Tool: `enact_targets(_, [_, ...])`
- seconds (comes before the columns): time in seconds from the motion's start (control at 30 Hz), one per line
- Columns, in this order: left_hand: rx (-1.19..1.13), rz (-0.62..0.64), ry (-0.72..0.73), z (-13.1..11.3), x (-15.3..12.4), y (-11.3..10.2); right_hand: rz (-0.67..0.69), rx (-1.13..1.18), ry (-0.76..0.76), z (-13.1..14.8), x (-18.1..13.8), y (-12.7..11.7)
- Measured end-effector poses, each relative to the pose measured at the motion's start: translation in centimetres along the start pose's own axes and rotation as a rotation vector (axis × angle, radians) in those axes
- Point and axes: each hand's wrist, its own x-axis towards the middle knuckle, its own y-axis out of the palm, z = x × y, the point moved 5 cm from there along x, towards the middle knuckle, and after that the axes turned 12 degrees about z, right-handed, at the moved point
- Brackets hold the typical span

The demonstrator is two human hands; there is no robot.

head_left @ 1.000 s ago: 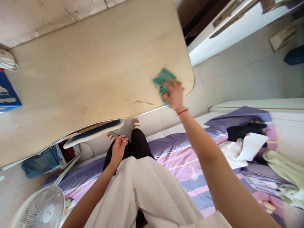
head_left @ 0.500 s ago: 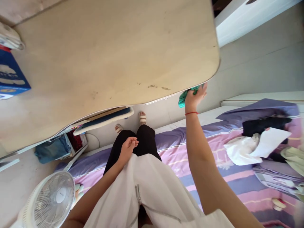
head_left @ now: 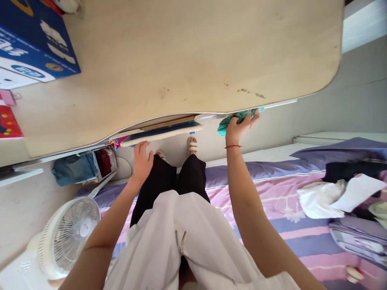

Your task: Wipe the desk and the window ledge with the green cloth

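My right hand grips a crumpled green cloth at the front edge of the pale wooden desk. Part of the cloth is hidden by my fingers and the desk edge. My left hand holds nothing, its fingers apart, just below a padded board with a cream rim that juts out from under the desk. I cannot tell whether its fingertips touch that rim. Dark marks show on the desktop near the right part of the front edge.
A blue box stands at the desk's left end, near a red packet. A white fan is at lower left, and folded jeans sit under the desk. Behind me, the striped bed bears white cloth and paper.
My left hand has risen from my lap toward the padded board, its fingers opening. My right hand keeps the green cloth at the desk edge. The view has shifted toward the left.
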Motion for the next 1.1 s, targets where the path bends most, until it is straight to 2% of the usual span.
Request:
enact_targets(0.07, [0.153,0.038,-0.024,1.7,1.5,-1.3,0.057,0.023,-0.092,2.2,-2.8,-0.2])
enact_targets(0.13, [0.297,0.138,-0.089,3.3,2.9,-1.9,0.225,0.011,-0.214,4.6,-5.7,-0.5])
enact_targets(0.2, [0.414,0.249,-0.143,4.4,4.0,-2.0,0.518,-0.09,-0.307,7.0,-8.3,-0.2])
enact_targets(0.27, [0.485,0.335,-0.167,5.0,4.7,-2.0,0.846,-0.296,-0.318,8.8,-9.7,0.9])
enact_targets(0.33, [0.507,0.382,-0.182,5.2,5.3,-2.1,1.033,-0.511,-0.279,10.1,-9.6,2.0])
enact_targets(0.4, [0.498,0.409,-0.206,5.3,5.7,-2.4,1.047,-0.604,-0.249,11.5,-8.5,3.1])
enact_targets(0.47, [0.491,0.44,-0.226,5.4,5.8,-2.7,0.973,-0.609,-0.234,12.4,-7.8,3.8])
enact_targets(0.6, [0.482,0.525,-0.19,5.7,4.1,-2.4,0.923,-0.644,-0.226,11.7,-9.8,3.4])
enact_targets(0.7, [0.44,0.577,-0.135,5.7,0.6,-1.1,0.979,-0.703,-0.206,9.5,-13.6,1.8])
enact_targets(0.83, [0.367,0.616,-0.095,5.5,-6.2,1.5,1.111,-0.788,-0.142,6.0,-18.9,-1.0])
enact_targets(0.9, [0.348,0.646,-0.081,5.5,-9.1,2.8,1.193,-0.84,-0.109,4.8,-20.4,-2.5])
enact_targets(0.97, [0.331,0.729,-0.09,5.6,-10.6,3.7,1.327,-0.89,-0.133,4.5,-20.6,-3.7])
enact_targets(1.03, [0.274,0.781,-0.102,5.4,-9.9,3.9,1.46,-0.919,-0.241,5.6,-19.3,-4.0])
enact_targets(1.1, [0.21,0.667,-0.075,4.7,-6.5,2.9,1.431,-0.936,-0.375,8.2,-16.5,-3.1])
